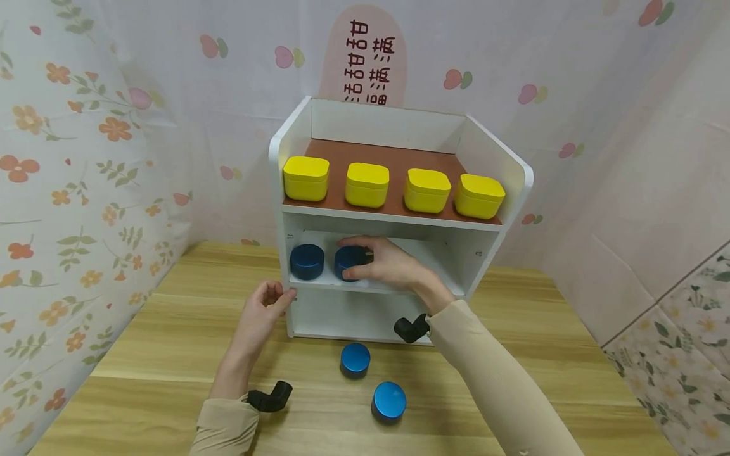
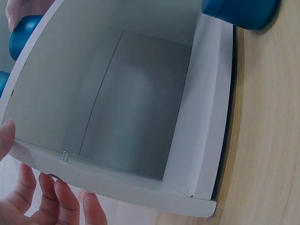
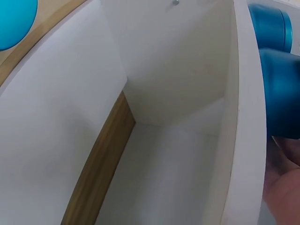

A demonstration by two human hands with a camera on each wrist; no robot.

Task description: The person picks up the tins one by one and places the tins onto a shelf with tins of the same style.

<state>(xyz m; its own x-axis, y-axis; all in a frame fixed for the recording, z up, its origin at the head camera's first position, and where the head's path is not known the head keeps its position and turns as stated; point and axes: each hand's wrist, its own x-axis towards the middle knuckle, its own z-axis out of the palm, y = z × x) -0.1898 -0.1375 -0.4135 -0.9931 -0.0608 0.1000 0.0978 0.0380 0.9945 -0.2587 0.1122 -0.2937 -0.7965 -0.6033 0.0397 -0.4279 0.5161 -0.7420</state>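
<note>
My right hand (image 1: 390, 263) grips a round blue tin (image 1: 348, 261) at the middle level of a small white shelf (image 1: 393, 289), thumb in front and fingers behind. A matching blue tin (image 1: 307, 261) stands just left of it at that level. My left hand (image 1: 259, 320) holds the shelf's left side panel (image 2: 117, 185), its thumb at the front edge and its curled fingers on the outer side. On the table before the shelf stand a blue tin (image 1: 355, 360) and, nearer and to the right, another blue tin (image 1: 389, 401).
Several yellow boxes with rounded corners (image 1: 367, 185) stand in a row on the brown top level (image 1: 388, 152). The shelf rests on a wooden table (image 1: 171, 342), with patterned cloth (image 1: 239, 82) behind it. A black wrist mount (image 1: 412, 329) sits on the right arm.
</note>
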